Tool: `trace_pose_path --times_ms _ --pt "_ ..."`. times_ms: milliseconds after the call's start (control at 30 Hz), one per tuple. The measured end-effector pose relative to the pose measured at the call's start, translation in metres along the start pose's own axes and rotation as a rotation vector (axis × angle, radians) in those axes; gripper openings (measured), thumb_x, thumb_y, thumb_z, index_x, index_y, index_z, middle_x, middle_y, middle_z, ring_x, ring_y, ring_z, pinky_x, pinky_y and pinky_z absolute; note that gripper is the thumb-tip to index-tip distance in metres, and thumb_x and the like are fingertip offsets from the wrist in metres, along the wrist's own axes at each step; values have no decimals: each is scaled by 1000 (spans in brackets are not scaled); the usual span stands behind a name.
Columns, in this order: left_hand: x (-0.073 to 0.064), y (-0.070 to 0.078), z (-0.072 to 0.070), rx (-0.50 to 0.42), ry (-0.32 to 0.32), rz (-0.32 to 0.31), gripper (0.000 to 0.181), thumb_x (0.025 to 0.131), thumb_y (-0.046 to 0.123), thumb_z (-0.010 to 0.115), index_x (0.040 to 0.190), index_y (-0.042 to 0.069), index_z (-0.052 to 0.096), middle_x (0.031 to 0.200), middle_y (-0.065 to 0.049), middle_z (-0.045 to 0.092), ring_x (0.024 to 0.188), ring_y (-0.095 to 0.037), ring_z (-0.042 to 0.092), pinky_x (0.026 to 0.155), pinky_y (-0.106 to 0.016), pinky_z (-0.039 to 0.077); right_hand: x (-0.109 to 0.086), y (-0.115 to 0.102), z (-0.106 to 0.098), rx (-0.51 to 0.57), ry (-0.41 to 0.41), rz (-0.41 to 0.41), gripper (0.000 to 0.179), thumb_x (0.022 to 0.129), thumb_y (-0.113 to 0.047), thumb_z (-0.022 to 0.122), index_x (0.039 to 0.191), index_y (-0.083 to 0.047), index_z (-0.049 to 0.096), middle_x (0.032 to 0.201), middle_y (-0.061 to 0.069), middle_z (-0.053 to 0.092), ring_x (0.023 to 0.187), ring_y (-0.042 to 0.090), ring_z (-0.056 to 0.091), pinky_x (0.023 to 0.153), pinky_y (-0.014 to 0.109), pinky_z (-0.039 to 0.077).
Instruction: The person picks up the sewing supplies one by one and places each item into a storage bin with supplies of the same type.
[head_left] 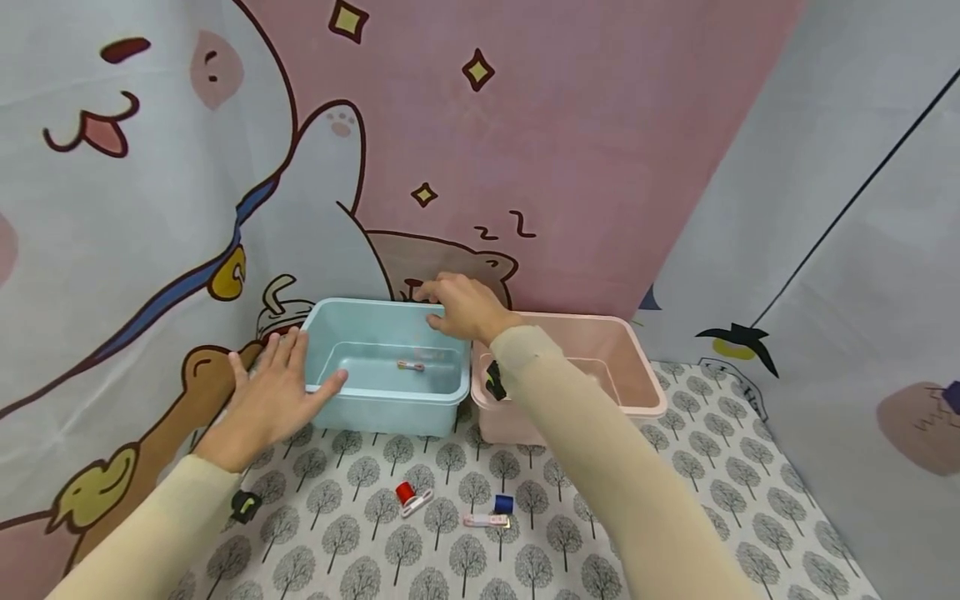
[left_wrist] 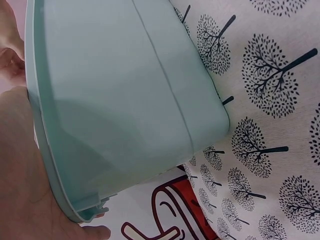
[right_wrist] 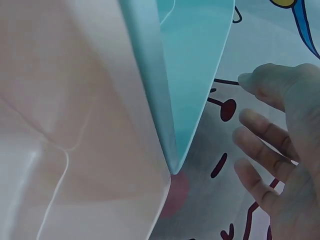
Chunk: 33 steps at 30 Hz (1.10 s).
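A light blue plastic bin (head_left: 412, 411) stands at the back of the cloth. My left hand (head_left: 273, 392) is at its left front corner, fingers straight and spread, the thumb reaching over the front rim. In the left wrist view, that hand (left_wrist: 20, 170) lies along the rim of the bin (left_wrist: 115, 95). Above the bin's right back corner is my right hand (head_left: 468, 307); the right wrist view shows its fingers (right_wrist: 257, 142) loosely bent with nothing between them. Inside the blue bin lies a small pinkish, slim object (head_left: 410, 366), too small to identify.
A pink bin (head_left: 645, 412) stands right beside the blue one, partly behind my right forearm. On the tree-print cloth nearer me lie a red spool (head_left: 405, 492), a small white clipper-like piece (head_left: 417, 503), a blue spool (head_left: 503, 504) and a pale pink nail clipper (head_left: 486, 521). A printed curtain hangs behind.
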<state>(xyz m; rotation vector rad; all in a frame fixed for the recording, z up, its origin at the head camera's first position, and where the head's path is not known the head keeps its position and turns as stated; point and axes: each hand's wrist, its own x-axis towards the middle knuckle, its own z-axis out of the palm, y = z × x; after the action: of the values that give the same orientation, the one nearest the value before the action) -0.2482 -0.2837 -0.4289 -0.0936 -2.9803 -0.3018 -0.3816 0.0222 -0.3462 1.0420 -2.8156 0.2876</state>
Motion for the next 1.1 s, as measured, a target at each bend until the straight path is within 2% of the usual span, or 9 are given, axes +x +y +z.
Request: trace_pose_path --times_ms 267,567,767,1100 --pt "1 2 -1 6 2 4 115 99 87 30 171 0 6 178 -26 6 163 -56 7 113 -91 -12 -11 -1 -5 -38 34 -23 40 102 -30 72 142 -28 70 130 2 70 81 17 65 74 34 59" --pt "0 2 -1 0 5 0 115 99 85 32 171 -2 8 178 -28 7 162 -57 9 112 -92 -11 -30 -3 -11 -40 45 -48 37 101 -30 71 138 -31 72 128 -3 69 95 13 66 75 29 57" --pt "1 2 0 0 7 2 115 99 86 31 171 -1 7 178 -27 7 163 -57 8 113 -91 -12 -43 -2 -13 -35 60 -60 37 101 -30 71 138 -31 72 127 -3 71 93 12 66 73 30 57" --pt "0 1 0 -2 11 3 115 100 85 33 171 -2 7 178 -28 7 162 -57 8 112 -92 -12 -70 -8 -19 -9 99 -99 35 101 -28 72 136 -27 74 125 -1 70 97 14 66 82 34 59"
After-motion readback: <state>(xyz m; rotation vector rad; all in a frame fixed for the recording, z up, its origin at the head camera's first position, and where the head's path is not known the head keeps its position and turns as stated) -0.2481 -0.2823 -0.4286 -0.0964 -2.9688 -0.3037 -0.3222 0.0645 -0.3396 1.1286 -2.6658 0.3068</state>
